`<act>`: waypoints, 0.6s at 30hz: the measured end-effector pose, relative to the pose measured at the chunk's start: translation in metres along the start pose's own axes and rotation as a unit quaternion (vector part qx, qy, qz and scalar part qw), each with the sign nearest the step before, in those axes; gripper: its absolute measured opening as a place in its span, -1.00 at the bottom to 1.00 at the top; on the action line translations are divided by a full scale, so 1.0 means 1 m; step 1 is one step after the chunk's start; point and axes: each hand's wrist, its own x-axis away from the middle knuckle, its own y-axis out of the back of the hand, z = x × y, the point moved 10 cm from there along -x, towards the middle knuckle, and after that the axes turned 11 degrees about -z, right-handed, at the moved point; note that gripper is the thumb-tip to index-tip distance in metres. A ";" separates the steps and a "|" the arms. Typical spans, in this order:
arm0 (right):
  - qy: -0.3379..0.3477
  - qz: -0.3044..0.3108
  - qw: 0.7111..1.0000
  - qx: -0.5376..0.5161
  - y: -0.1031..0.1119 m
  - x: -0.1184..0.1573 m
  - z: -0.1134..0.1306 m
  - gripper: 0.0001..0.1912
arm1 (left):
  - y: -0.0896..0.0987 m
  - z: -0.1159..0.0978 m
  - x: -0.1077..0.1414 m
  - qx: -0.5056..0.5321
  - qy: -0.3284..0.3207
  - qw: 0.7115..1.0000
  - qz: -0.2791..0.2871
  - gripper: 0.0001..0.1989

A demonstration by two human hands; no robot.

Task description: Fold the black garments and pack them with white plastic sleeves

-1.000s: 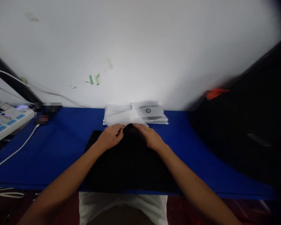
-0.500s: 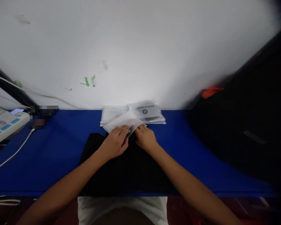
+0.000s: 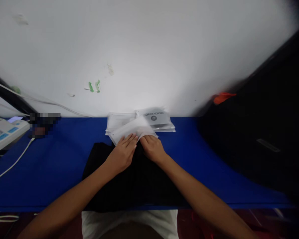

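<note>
A translucent white plastic bag (image 3: 129,128) lies tilted at the back of a black cloth (image 3: 137,186) on the table. My left hand (image 3: 124,151) rests on its near edge, fingers stretched out flat over the plastic. Just to the right, my right hand (image 3: 153,148) has its fingers together and bent, the tips tucked beneath the bag's near edge. What those fingertips hold, if anything, is hidden. Behind the bag is a stack of similar bags, the right one a printed bag (image 3: 157,119) with a dark logo and the lettering ROCKBROS upside down.
A blue table cover (image 3: 194,166) runs along a white wall (image 3: 149,59). On the left are a white power strip (image 3: 8,134), a white cable (image 3: 16,162) and a blurred-out dark object. A large dark shape (image 3: 261,132) fills the right side, with an orange piece (image 3: 223,98) at its edge.
My left hand's fingers have flattened onto the bag. My right hand has shifted slightly left, and the bag's near edge now lies over its fingertips. The view has moved a little.
</note>
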 end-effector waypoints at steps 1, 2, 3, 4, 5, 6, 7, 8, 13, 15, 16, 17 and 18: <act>-0.001 -0.012 1.000 -0.004 0.003 0.001 0.000 -0.76 | 0.004 -0.002 -0.001 0.011 0.000 1.000 -0.014 -0.55; 0.001 -0.020 1.000 -0.013 0.005 0.001 0.000 -0.75 | 0.007 -0.004 -0.002 0.021 0.002 0.999 -0.027 -0.55; 0.003 -0.022 0.999 -0.028 0.007 0.001 0.001 -0.73 | 0.010 -0.004 -0.003 0.031 0.006 0.999 -0.040 -0.54; 0.009 -0.015 0.999 -0.045 0.006 0.001 0.003 -0.69 | 0.012 -0.003 -0.003 0.040 0.010 0.998 -0.050 -0.54; 0.018 0.001 0.998 -0.063 0.004 0.001 0.005 -0.64 | 0.014 -0.001 -0.003 0.046 0.013 0.997 -0.057 -0.54; 0.027 0.026 0.996 -0.081 0.000 0.000 0.009 -0.57 | 0.014 0.000 -0.003 0.050 0.015 0.997 -0.061 -0.55; 0.032 0.057 0.993 -0.097 -0.005 0.001 0.012 -0.52 | 0.013 0.002 -0.003 0.051 0.016 0.997 -0.060 -0.56; 0.033 0.089 0.989 -0.112 -0.011 0.001 0.014 -0.49 | 0.012 0.003 -0.002 0.049 0.015 0.997 -0.057 -0.57; -0.005 0.110 0.984 -0.138 -0.018 0.001 0.008 -0.39 | 0.001 0.005 0.001 0.040 0.006 0.999 -0.022 -0.57; -0.031 0.090 0.989 -0.112 -0.017 0.001 0.001 -0.37 | 0.001 0.001 0.001 0.043 0.000 0.999 -0.015 -0.56; -0.049 0.088 0.991 -0.092 -0.018 0.002 -0.004 -0.42 | 0.002 -0.003 0.000 0.046 -0.005 0.999 -0.017 -0.56; -0.066 0.087 0.991 -0.072 -0.018 0.004 -0.008 -0.49 | 0.005 -0.007 0.000 0.050 -0.013 0.998 -0.022 -0.55; -0.080 0.084 0.992 -0.055 -0.018 0.005 -0.011 -0.56 | 0.008 -0.013 -0.001 0.055 -0.022 0.998 -0.030 -0.54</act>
